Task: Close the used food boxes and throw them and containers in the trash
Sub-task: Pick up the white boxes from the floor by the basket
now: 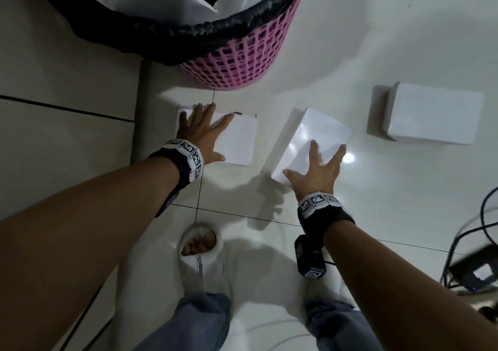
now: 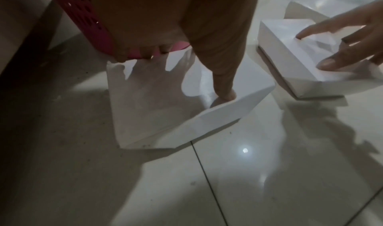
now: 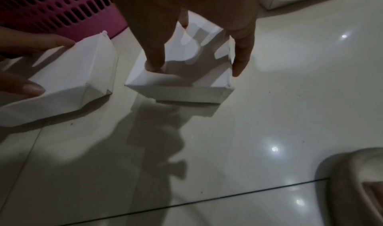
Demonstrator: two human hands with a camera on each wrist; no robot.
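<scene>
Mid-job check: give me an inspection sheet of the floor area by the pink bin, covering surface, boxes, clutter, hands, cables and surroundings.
Surface: glossy tiled floor, light glare.
Job's things: three closed white boxes: left box, middle box, right box; pink trash basket with black liner already holds white boxes.
Clutter: nothing seen.
Hands: left hand spread on left box; right hand spread on middle box.
Cables: black cables at right edge.
Surroundings: white slipper, jeans.
</scene>
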